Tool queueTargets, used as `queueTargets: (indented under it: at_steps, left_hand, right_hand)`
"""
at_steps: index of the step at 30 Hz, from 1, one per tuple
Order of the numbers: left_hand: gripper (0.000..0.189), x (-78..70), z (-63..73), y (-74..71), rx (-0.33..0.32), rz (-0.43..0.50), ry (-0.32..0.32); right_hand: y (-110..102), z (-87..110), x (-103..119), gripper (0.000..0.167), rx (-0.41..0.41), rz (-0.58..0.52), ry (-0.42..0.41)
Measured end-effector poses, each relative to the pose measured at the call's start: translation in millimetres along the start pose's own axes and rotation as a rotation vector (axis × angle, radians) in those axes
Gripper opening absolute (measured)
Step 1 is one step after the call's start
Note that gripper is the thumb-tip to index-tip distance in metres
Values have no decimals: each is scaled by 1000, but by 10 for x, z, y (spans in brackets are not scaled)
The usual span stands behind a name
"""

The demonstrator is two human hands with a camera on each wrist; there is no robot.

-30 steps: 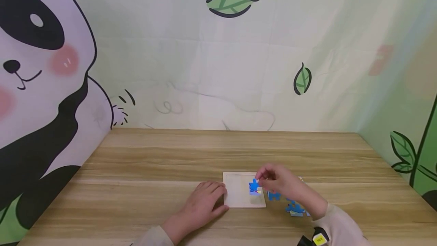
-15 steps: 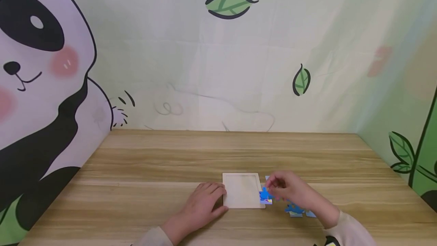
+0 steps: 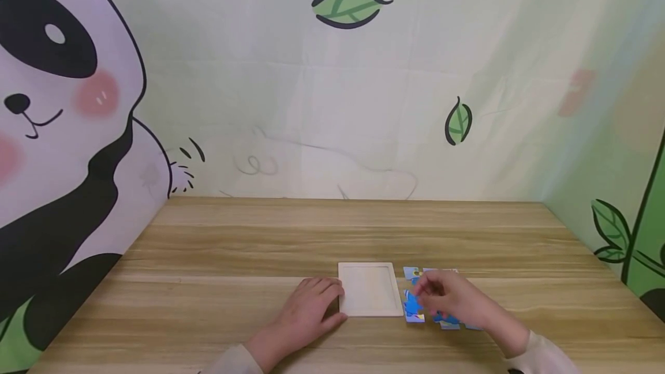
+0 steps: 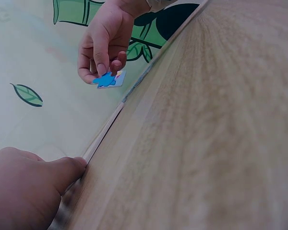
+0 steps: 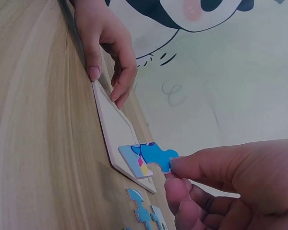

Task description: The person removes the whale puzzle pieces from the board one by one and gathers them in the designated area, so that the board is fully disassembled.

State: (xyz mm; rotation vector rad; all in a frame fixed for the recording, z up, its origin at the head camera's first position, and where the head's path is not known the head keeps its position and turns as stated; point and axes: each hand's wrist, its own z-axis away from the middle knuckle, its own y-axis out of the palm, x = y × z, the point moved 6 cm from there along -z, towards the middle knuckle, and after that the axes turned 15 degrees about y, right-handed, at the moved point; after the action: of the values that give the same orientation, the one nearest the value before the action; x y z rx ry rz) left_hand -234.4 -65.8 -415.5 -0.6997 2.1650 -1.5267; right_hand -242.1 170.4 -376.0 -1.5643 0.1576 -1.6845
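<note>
In the head view my right hand (image 3: 454, 299) is just right of the shallow wooden puzzle tray (image 3: 368, 291). It pinches a jigsaw piece (image 5: 149, 158) between thumb and fingertips. Blue fills most of the piece, with pink and yellow marks toward one edge. My left hand (image 3: 312, 307) rests on the table at the tray's left side, its fingers on the rim and its thumb (image 5: 93, 72) touching the near corner. The tray's pale recess has no piece in it.
Several loose jigsaw pieces (image 3: 449, 323) lie right of the tray, partly covered by my right hand. The wooden table (image 3: 234, 235) reaches back to a wall sheet printed with a panda (image 3: 67, 103) and leaves.
My right hand has carried the pinched jigsaw piece from above the tray's recess to the right, past its right rim. The left hand and tray stay in place.
</note>
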Motion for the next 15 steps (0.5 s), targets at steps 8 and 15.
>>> queueTargets:
  at_steps: [8,15]
  left_hand:
    - [32,-6,7,-6,-6,6,4]
    - [33,2,-3,1,10,6,-5]
  right_hand:
    - [31,42,-63,10,18,-33,-26]
    - [64,40,-117,10,46,-62,-22]
